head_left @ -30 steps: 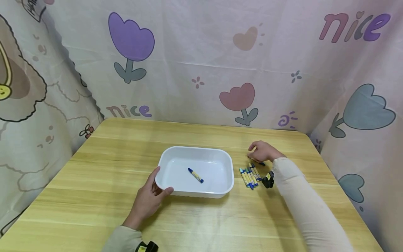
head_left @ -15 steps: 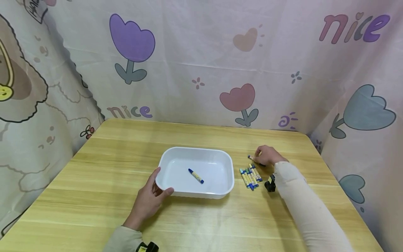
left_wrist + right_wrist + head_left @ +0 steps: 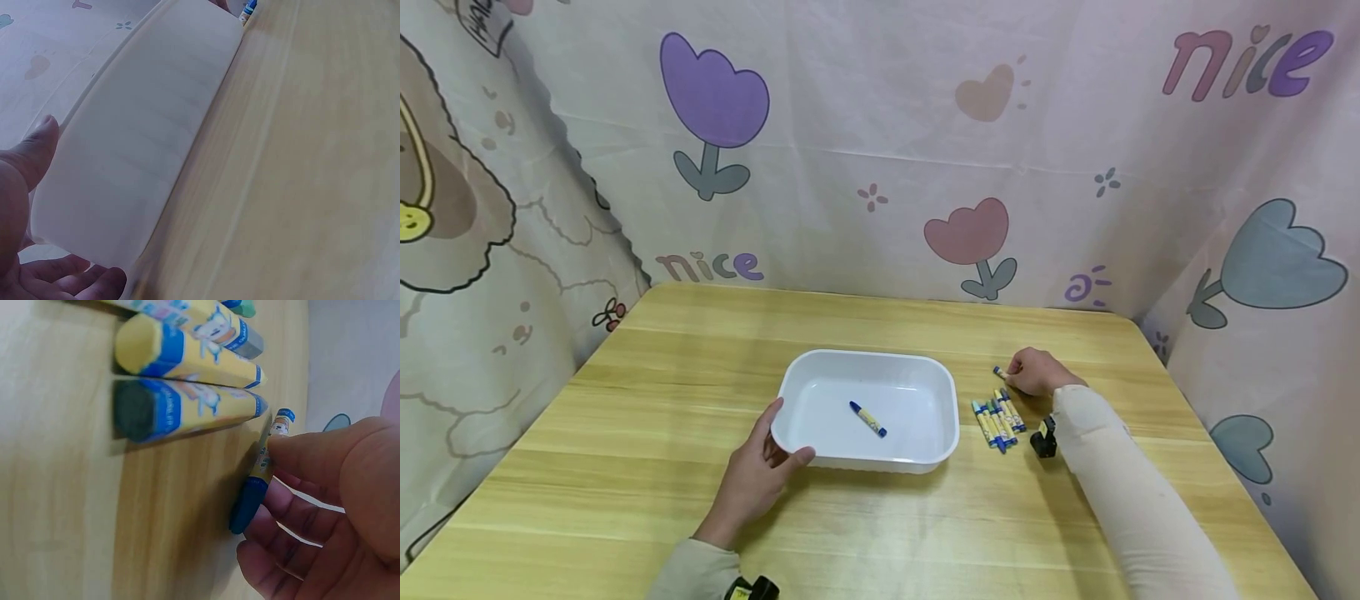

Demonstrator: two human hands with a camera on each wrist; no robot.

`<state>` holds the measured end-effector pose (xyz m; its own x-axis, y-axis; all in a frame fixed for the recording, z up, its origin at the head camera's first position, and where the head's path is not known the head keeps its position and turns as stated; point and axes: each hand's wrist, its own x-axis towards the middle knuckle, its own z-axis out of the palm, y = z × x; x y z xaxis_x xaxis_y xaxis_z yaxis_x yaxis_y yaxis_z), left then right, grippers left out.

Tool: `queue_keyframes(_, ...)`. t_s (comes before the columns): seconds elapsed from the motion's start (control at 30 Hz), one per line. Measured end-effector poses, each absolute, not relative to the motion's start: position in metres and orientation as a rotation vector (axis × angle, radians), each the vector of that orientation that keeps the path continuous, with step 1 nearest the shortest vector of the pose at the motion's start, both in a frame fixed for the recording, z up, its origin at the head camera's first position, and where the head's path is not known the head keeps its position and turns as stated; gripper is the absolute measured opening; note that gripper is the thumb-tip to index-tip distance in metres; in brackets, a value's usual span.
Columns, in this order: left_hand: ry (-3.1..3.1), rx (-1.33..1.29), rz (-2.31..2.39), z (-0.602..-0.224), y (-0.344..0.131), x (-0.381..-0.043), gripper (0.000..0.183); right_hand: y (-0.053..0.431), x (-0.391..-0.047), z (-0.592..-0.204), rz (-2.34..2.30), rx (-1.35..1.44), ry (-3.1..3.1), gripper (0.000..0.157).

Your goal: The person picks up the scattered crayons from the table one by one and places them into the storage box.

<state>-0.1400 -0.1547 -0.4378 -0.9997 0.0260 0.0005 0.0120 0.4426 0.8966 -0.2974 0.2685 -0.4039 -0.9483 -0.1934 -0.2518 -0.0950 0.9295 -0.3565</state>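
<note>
My left hand (image 3: 752, 479) holds the near-left corner of a white plastic tray (image 3: 921, 408). In the left wrist view the thumb (image 3: 39, 147) lies at the tray's rim and the fingers curl round its lower corner. A single dark-blue-tipped crayon (image 3: 868, 419) lies inside the tray. To the tray's right, my right hand (image 3: 1036, 372) pinches another crayon (image 3: 255, 487) between thumb and fingers, low over the table; its dark blue end shows in the right wrist view. Several yellow-wrapped crayons (image 3: 998, 421) lie side by side just nearer than that hand.
A wooden table (image 3: 625, 433) bears everything. Behind it hangs a printed cloth (image 3: 850, 108) that reaches the back edge and both sides. In the right wrist view, a yellow-tipped crayon (image 3: 212, 362) and a dark-tipped crayon (image 3: 209, 409) lie close to the right hand.
My right hand has come down and slightly to the right onto the far crayon and now pinches it; that crayon has barely shifted. The left hand and tray have stayed put.
</note>
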Motion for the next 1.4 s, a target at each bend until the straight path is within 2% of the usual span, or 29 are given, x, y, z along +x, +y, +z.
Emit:
queue_keyframes(0.6,2.654,0.029,1.646,-0.439,-0.154,-0.142,0.090,0.253,-0.299,-0.388,-0.792,-0.268,2.718,0.024)
queue_keyframes(1.1,2.666,0.027,1.637,-0.439,-0.153,-0.142,0.089,0.238,-0.298,-0.373,-0.874,-0.365,2.698,0.015)
queue_keyframes(1.4,2.687,0.055,1.629,-0.436,-0.154,-0.139,0.087,0.226,-0.297,-0.368,-0.890,-0.441,2.691,0.022)
